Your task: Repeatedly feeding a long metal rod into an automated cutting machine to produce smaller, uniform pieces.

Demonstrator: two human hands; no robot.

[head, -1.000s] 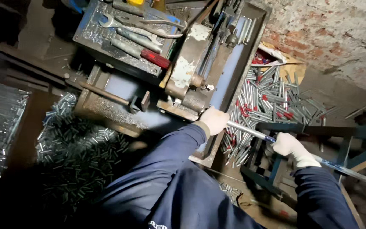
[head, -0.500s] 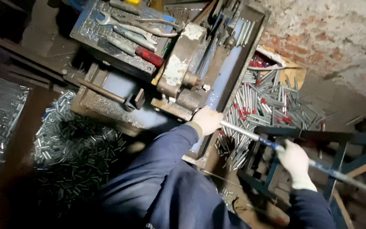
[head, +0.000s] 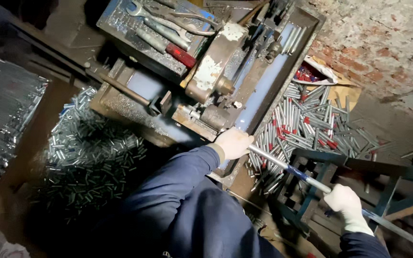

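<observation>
The left hand [head: 233,143], in a pale work glove, is closed around the near end of a long metal tube [head: 290,168] right where it meets the cutting machine [head: 225,91]. The right hand [head: 345,199], also gloved, is wrapped in a fist around the same tube farther out, so the two hands are well apart along it. The tube runs on a slant from the machine down toward the lower right, passing over a dark green steel stand [head: 354,165], and it carries a blue band between the hands.

The machine is a worn block with chipped pale paint, sitting in a long rusty metal tray [head: 283,62] with a blue-grey floor. Just beyond it, a flat toolbox tray [head: 115,19] holds open-ended spanners [head: 142,10] and a red-handled tool [head: 180,55].

To the right of the tray, under the tube, lies a heap of cut tube lengths [head: 311,124], some with red ends, against a brick wall [head: 383,52]. To the left of the machine a second heap of short shiny cut pieces [head: 92,157] spreads over the floor, and a bundle of long thin rods [head: 5,119] lies at the left edge.
</observation>
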